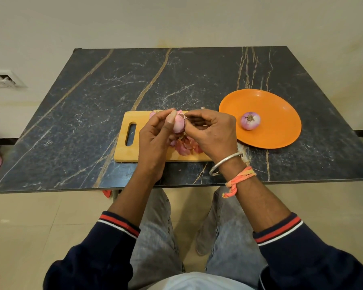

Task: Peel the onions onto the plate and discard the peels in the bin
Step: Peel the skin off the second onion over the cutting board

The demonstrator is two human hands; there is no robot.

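Pink onion [178,124] is gripped in the left hand [155,141] over the middle of the board [125,152], so loosened peels [186,147] are caught there; its skin is pinched by the right hand [213,133]. One peeled onion [250,120] is kept apart on the plate [281,139], near the right edge of the table [113,91].

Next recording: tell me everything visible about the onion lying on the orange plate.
The onion is small and round, pale purple with white near its top, smooth and glossy, apparently peeled. A dry brownish root tuft faces up toward the camera. It lies alone on the left part of the orange plate, touching only the plate. The left hand and right hand grip a second onion, apart from it.
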